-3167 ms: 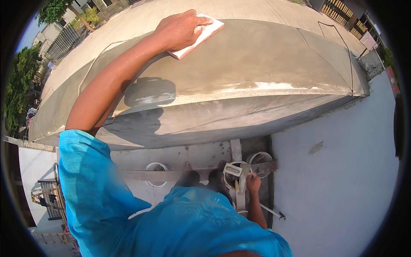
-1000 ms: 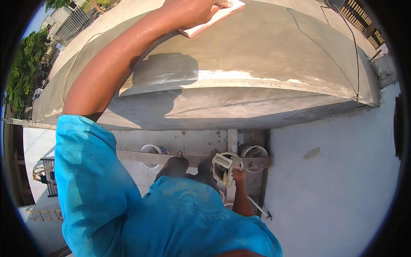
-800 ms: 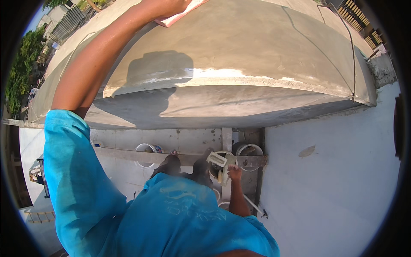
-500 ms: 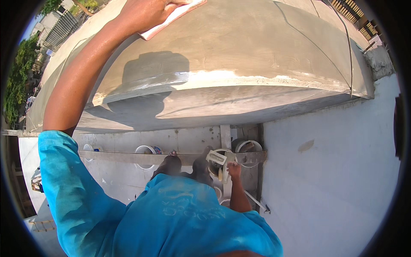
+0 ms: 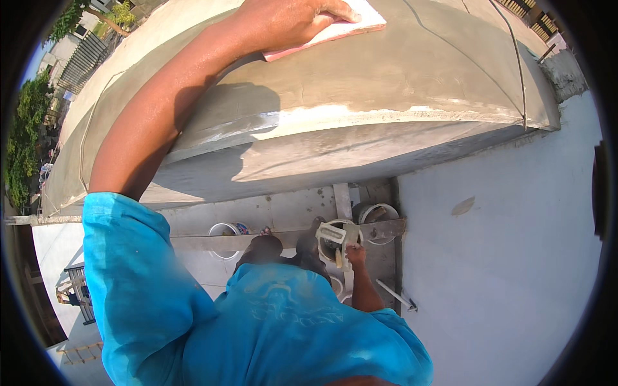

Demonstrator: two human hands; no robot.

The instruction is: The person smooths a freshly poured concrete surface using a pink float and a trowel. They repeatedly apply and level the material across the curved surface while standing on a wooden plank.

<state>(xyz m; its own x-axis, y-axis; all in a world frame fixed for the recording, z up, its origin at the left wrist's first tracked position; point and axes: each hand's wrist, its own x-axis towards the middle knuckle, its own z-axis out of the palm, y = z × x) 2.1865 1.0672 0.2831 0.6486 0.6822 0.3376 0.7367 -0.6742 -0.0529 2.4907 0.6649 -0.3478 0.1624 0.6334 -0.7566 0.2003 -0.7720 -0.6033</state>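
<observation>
My left hand (image 5: pixel 293 22) is closed on a flat, rectangular foam pad (image 5: pixel 335 31), white on top with a pinkish edge. The pad lies against the smooth grey-brown plaster (image 5: pixel 360 71) of a curved ledge. Lower down, by my right leg, my right hand (image 5: pixel 355 256) is closed round a flat grey trowel (image 5: pixel 351 233); its handle is hidden in the fist. Right beside that, a pale rectangular float (image 5: pixel 332 233) rests over a bucket (image 5: pixel 324 249), which also has a wooden-handled tool (image 5: pixel 338 258) in it.
I stand on a narrow plank (image 5: pixel 199 243) above a pale floor. A white bucket (image 5: pixel 223 229) stands to the left, another bucket (image 5: pixel 380 215) at the right corner. A white wall (image 5: pixel 489 212) rises on the right. A thin cable (image 5: pixel 518 64) hangs over the ledge.
My left hand has slid to the right across the plaster with the foam pad. My right hand stays by the bucket, still closed on the grey trowel. The view has shifted slightly.
</observation>
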